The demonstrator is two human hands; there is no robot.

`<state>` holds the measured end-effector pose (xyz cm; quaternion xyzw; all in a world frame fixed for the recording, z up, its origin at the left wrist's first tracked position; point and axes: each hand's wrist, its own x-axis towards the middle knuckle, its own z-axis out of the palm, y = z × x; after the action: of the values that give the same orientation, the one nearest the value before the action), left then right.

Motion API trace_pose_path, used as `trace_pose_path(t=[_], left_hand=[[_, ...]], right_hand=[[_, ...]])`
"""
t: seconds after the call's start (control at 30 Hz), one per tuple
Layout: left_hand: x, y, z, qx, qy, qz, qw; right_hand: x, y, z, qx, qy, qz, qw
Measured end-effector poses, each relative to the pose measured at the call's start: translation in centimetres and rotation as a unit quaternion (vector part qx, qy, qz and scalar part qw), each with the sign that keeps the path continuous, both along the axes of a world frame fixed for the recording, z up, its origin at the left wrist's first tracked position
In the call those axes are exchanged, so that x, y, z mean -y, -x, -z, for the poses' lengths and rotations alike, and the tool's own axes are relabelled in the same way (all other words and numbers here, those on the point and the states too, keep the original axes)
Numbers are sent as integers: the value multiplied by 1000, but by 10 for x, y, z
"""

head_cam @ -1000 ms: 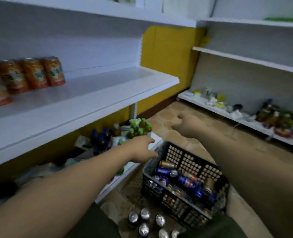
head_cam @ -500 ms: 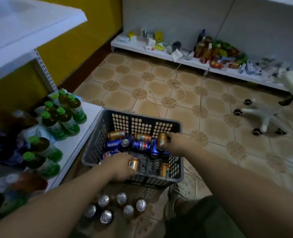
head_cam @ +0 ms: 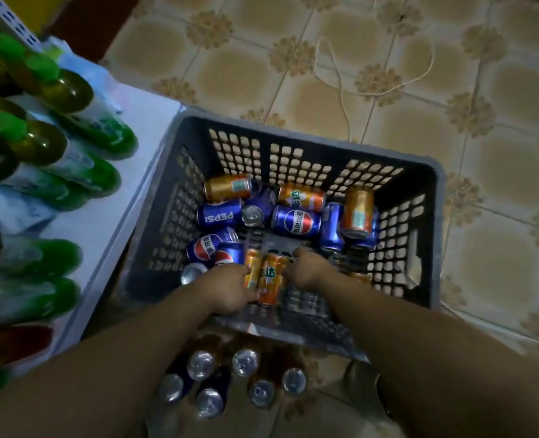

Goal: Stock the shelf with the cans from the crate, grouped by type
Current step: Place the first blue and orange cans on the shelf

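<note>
1. The step in hand looks like picking one type out of the crate [head_cam: 293, 159]: both hands are down inside it at its near wall, closing on two orange cans [head_cam: 269, 276] that lie side by side between them.
2. The left hand [head_cam: 230, 289] has its fingers curled round the left can of the pair.
3. The right hand [head_cam: 309, 268] is against the right can. Its fingers are blurred and partly hidden, so I cannot tell whether it is gripping or only touching.
4. The crate also holds a loose jumble lying on its side. Blue cans [head_cam: 295, 221] fill the middle and left. One more orange can [head_cam: 301, 196] lies at the far wall, and gold cans [head_cam: 228, 186] lie at the far wall and the right.
5. Just outside the near wall of the crate, a cluster of upright cans [head_cam: 245, 361] stands on the floor. To the left of the crate, a low white shelf [head_cam: 113, 222] carries green-capped bottles [head_cam: 40, 143].
6. The next move probably calls for a firm hold on both orange cans. They then need a lift clear of the crate rim and a carry to the shelf spot for that type.
</note>
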<state>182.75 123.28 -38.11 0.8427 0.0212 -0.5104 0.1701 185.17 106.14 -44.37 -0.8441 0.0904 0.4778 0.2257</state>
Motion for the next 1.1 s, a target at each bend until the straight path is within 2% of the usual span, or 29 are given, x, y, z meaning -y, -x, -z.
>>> trace_pose_path(t=[0.1,0.23,0.4,0.5,0.6,0.77,0.9,1.1], left_hand=[[-4,-3,30,-10,1,14,1000],[-10,2,48,19,0,52,998],[-15,4,37,19,28,-22,999],[-16,7,3,7,81,-109,991],[-16,18,-47,27,171,-223,959],[-27,51,-151,139,257,-324,900],[-48,86,-243,287,284,-373,836],[-94,162,-352,444,268,-387,762]], right_hand=[[-18,2,51,-20,-15,66,997],[-36,11,89,-28,-57,215,975],[-33,19,65,46,-102,264,958],[-30,20,8,88,-175,298,934],[-34,19,-68,118,-265,343,893],[-52,32,-203,194,-390,351,829],[-78,56,-299,212,-479,334,783],[-133,105,-419,271,-512,178,795]])
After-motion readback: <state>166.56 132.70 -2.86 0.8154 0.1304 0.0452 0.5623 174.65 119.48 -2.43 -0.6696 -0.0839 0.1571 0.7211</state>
